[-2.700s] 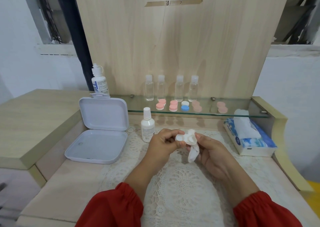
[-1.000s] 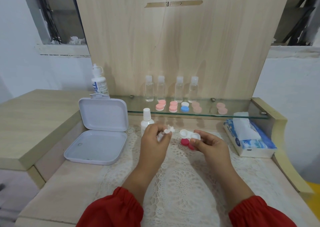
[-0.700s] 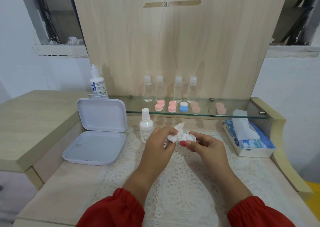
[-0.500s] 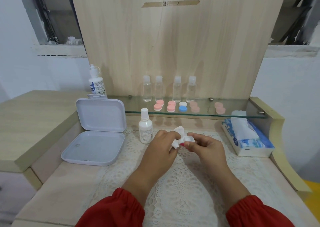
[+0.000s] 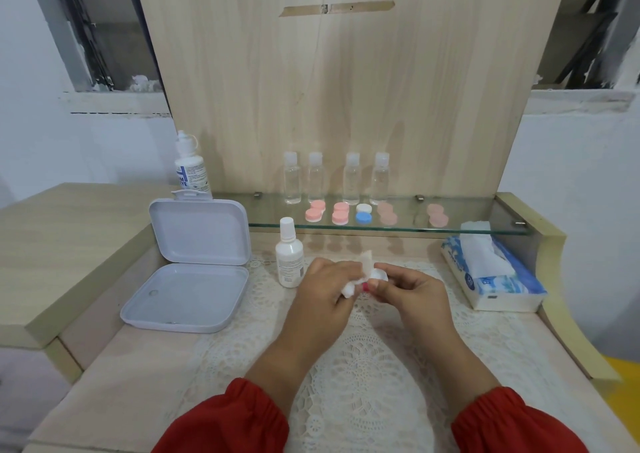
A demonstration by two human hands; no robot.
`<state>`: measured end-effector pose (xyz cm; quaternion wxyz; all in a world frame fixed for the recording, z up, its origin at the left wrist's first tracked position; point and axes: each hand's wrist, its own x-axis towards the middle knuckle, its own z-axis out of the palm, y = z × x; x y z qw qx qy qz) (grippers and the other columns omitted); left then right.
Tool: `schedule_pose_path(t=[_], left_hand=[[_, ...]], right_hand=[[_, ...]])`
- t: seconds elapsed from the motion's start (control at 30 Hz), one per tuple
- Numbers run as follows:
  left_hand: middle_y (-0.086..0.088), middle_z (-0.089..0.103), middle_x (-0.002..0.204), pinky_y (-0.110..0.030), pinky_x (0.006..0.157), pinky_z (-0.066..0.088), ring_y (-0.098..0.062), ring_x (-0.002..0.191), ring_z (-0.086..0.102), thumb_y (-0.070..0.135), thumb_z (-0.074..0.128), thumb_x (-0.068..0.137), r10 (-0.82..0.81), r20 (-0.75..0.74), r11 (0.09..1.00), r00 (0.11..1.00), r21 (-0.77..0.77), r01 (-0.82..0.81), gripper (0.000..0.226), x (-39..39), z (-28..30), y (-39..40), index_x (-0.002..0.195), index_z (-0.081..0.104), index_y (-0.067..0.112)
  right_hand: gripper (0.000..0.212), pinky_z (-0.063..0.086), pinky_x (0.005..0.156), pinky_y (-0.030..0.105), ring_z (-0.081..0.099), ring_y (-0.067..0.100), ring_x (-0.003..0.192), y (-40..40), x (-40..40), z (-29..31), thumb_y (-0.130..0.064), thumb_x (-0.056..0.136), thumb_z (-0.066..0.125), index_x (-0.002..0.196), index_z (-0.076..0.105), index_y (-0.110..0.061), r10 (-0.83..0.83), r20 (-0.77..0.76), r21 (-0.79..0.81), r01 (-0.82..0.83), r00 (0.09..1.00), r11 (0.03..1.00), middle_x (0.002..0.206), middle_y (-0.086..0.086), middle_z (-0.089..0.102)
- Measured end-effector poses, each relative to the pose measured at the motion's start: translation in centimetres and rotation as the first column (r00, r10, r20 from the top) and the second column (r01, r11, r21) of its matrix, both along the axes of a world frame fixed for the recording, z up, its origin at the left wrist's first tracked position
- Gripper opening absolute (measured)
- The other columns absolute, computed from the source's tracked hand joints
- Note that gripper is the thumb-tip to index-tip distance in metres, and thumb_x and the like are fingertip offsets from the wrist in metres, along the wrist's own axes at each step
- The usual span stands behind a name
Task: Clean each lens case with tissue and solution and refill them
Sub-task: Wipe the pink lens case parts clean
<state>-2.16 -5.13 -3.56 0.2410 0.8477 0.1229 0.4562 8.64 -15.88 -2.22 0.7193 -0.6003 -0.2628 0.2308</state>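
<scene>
Above the lace mat, my left hand (image 5: 325, 290) pinches a crumpled white tissue (image 5: 360, 272) and presses it into a white lens case (image 5: 378, 275). My right hand (image 5: 408, 291) grips that case; a bit of red cap shows under it. A small white solution bottle (image 5: 289, 257) stands just left of my hands. Several more lens cases lie on the glass shelf (image 5: 485, 222): pink ones (image 5: 341, 213) and a white and blue one (image 5: 363, 213).
An open white plastic box (image 5: 188, 279) sits at the left. A tissue box (image 5: 491, 272) lies at the right. Several clear small bottles (image 5: 334, 177) stand at the shelf's back, and an eye-solution bottle (image 5: 190, 170) stands at its left end.
My left hand brought the tissue from beside the case onto it, and both hands came together and sank slightly toward the mat. The red caps are now mostly hidden.
</scene>
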Motion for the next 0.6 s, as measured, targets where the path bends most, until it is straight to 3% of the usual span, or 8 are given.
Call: schedule_pose_path(t=[0.07,0.2,0.33,0.43,0.5,0.6], left_hand=[[0.0,0.062,0.122,-0.01,0.094,0.033,-0.007,0.106,0.044,0.018,0.062,0.089,0.033,-0.092,0.978,0.995,0.206,-0.013,0.017,0.6,-0.8,0.3,0.104,0.07,0.015],[-0.006,0.057,0.129,-0.021,0.093,0.037,-0.015,0.11,0.046,0.012,0.063,0.086,0.084,-0.126,0.969,0.988,0.244,-0.051,0.017,0.6,-1.2,0.7,0.101,0.069,0.017],[0.001,0.064,0.11,-0.004,0.092,0.028,-0.01,0.103,0.046,0.019,0.056,0.087,0.082,-0.097,0.99,0.992,0.126,-0.07,0.017,0.6,-0.9,0.4,0.093,0.071,0.015],[0.008,0.064,0.097,-0.003,0.088,0.028,-0.009,0.095,0.047,0.024,0.056,0.088,0.075,-0.085,0.996,0.994,0.044,-0.072,0.018,0.7,-0.6,0.1,0.092,0.072,0.016],[0.01,0.062,0.095,-0.002,0.084,0.031,-0.005,0.094,0.049,0.019,0.062,0.089,0.035,-0.095,0.994,0.995,-0.095,-0.044,0.011,0.7,-0.1,-0.1,0.092,0.073,0.017],[0.008,0.061,0.092,-0.004,0.075,0.039,0.001,0.09,0.055,0.013,0.065,0.089,-0.025,-0.068,0.944,0.997,-0.331,0.001,0.012,0.5,0.5,-0.3,0.084,0.072,0.021]], right_hand=[[0.028,0.058,0.076,0.025,0.073,0.021,0.079,-0.1,0.1,-0.1,0.0,0.074,0.076,0.099,0.072,-0.01,0.003,-0.02,0.006,-0.003,1.0,1.0,0.081,0.009,0.075],[0.029,0.057,0.072,0.02,0.073,0.02,0.079,-0.1,0.3,-0.1,-0.003,0.074,0.078,0.1,0.073,-0.013,0.011,0.02,-0.033,-0.01,1.0,0.999,0.082,0.014,0.073],[0.032,0.058,0.073,0.022,0.071,0.015,0.074,0.0,0.0,0.0,-0.001,0.071,0.079,0.101,0.073,-0.009,0.035,0.027,-0.056,-0.034,0.999,0.998,0.076,0.009,0.072],[0.032,0.058,0.074,0.023,0.071,0.019,0.079,0.0,0.1,0.1,-0.002,0.069,0.081,0.099,0.074,-0.01,0.032,0.022,-0.062,-0.03,0.999,0.998,0.083,0.019,0.071],[0.031,0.057,0.074,0.022,0.07,0.021,0.08,0.0,0.0,0.1,-0.003,0.068,0.081,0.097,0.074,-0.013,0.034,0.035,-0.07,-0.031,0.999,0.997,0.086,0.021,0.07],[0.032,0.056,0.071,0.02,0.071,0.015,0.078,-0.1,-0.4,0.2,-0.003,0.067,0.082,0.097,0.075,-0.012,0.057,0.053,-0.074,-0.053,0.997,0.996,0.081,0.01,0.074]])
